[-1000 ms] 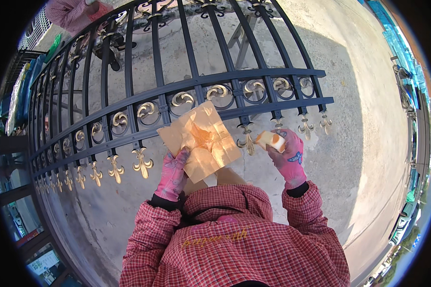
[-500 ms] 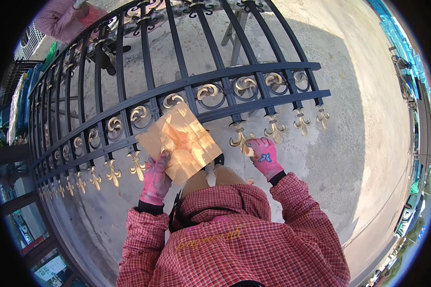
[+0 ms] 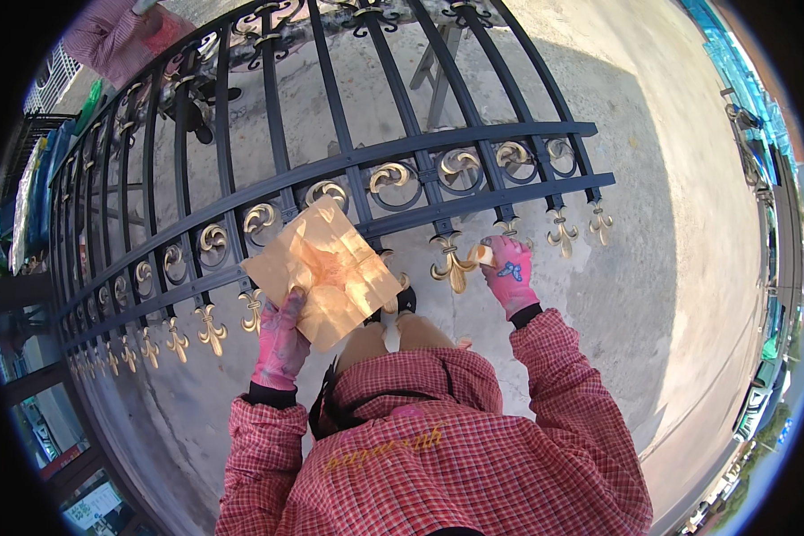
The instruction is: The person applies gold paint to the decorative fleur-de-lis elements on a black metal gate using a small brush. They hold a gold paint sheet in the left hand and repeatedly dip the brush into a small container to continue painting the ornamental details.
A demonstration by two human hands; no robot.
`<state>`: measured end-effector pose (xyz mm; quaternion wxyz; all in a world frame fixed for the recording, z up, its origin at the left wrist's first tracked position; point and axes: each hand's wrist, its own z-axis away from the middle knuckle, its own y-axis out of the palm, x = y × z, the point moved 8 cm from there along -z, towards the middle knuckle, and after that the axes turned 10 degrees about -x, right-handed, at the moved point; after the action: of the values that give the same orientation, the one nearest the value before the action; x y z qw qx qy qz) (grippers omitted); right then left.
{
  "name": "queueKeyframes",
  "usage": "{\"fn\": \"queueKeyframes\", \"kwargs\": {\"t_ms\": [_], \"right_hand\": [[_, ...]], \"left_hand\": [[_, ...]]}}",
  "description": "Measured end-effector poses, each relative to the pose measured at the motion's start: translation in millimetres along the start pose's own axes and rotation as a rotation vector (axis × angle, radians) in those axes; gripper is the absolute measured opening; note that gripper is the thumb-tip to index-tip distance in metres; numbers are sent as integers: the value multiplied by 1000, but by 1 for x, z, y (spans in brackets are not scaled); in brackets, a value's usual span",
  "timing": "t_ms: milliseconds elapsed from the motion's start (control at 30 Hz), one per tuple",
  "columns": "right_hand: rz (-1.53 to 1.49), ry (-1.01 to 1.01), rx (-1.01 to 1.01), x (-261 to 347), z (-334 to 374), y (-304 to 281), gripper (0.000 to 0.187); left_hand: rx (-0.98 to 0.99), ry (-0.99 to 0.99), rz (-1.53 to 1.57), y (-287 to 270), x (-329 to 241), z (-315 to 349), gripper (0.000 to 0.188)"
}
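My left hand (image 3: 281,347), in a pink glove, grips a creased sheet of brown paper (image 3: 353,299) by its lower left edge. A shiny, golden-orange smear marks the paper's middle. My right hand (image 3: 513,279), in a pink glove with a blue butterfly, pinches a small whitish pad (image 3: 482,255) with an orange-brown stain. The pad is close to a gold fleur-de-lis finial (image 3: 453,264) on the dark metal fence panel (image 3: 402,143); whether they touch, I cannot tell. My right hand partly covers the neighbouring finial. The paper hides part of the lower rail and some finials.
Gold scrolls (image 3: 389,176) sit in rings between the two rails. A metal stand (image 3: 435,76) is under the panel's far side. Another person (image 3: 121,40) is at the far left, beyond the bars. Concrete floor (image 3: 612,295) spreads to the right.
My right hand and the pad have shifted slightly right and up, from the gold finial's lower part toward the finial beside it. My left hand and the paper have moved slightly left and down.
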<state>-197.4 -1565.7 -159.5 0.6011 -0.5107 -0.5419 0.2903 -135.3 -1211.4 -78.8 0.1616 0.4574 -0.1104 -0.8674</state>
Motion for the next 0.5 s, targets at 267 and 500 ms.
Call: {"fn": "queueKeyframes", "kwargs": {"t_ms": [267,500], "right_hand": [[-136,42,-4,33,2,-5,49],[-58,-187,88,80,-2,12,44]], "left_hand": [[-34,-23,0,-10,-1,-3,41],[-54,-3,-15,-21,-4,-9,41]]}}
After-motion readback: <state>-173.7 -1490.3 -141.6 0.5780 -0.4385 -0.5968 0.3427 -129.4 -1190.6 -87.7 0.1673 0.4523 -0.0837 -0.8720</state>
